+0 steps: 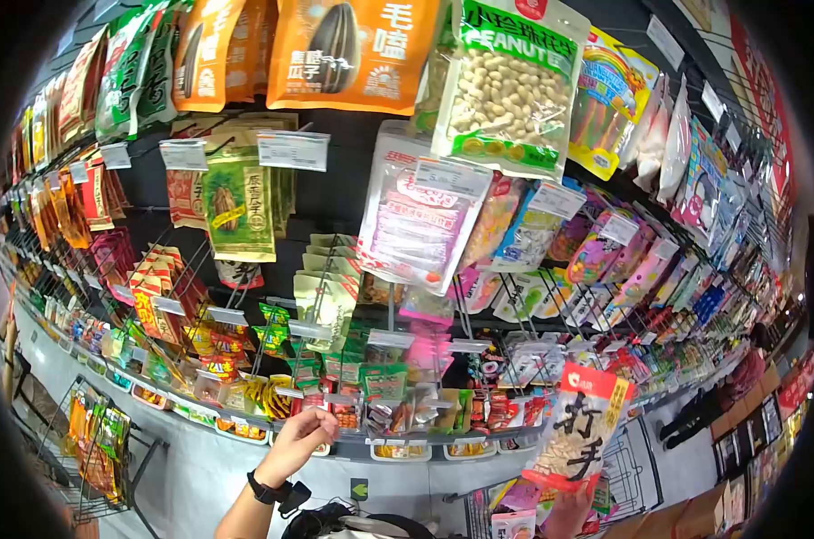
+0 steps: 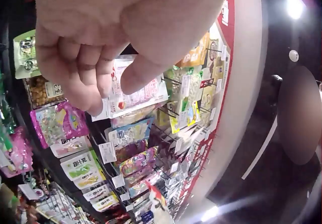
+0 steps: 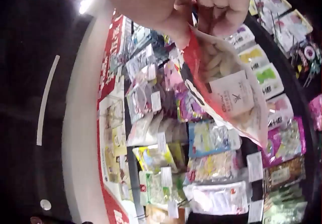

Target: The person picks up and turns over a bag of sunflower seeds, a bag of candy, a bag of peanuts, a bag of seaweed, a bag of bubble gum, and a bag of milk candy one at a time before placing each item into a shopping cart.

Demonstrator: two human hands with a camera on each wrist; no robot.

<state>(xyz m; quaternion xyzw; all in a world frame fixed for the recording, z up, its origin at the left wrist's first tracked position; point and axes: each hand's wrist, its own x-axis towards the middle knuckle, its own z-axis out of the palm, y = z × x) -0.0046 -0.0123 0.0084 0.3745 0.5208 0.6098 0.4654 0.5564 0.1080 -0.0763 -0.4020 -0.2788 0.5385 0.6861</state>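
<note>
Closest in, the right hand (image 1: 566, 514) is raised at the lower right of the head view. Its fingers and thumb pinch the bottom edge of a red-and-white snack bag (image 1: 579, 431) and hold it upright in front of the lower pegs. The right wrist view shows the same pinch, with curled fingers (image 3: 221, 5) closed on the bag's red corner and pale kernels visible through its clear window.

The left hand (image 1: 297, 438) reaches up on a bent forearm with a black wristband (image 1: 268, 490) at the wrist. Its knuckles are just below the edge of the bottom shelf. In the left wrist view its fingers (image 2: 83, 65) are curled toward the palm with the thumb beside them, and nothing is between them. I cannot tell whether the hand touches the shelf edge.

Behind both hands a curved snack display wall (image 1: 353, 162) fills the view, hung thick with packets. Orange sunflower-seed bags (image 1: 353, 45) run along the top, next to a large green-topped peanut bag (image 1: 510, 81). Below these hang a pink-and-white pack (image 1: 420, 211) and a green seed pack (image 1: 238, 202). White price tags (image 1: 292, 148) jut out on the peg ends, and some of them cover the packs behind. A wire floor rack (image 1: 101, 449) stands at the lower left. A wire basket (image 1: 639, 467) sits just beside the held bag.
</note>
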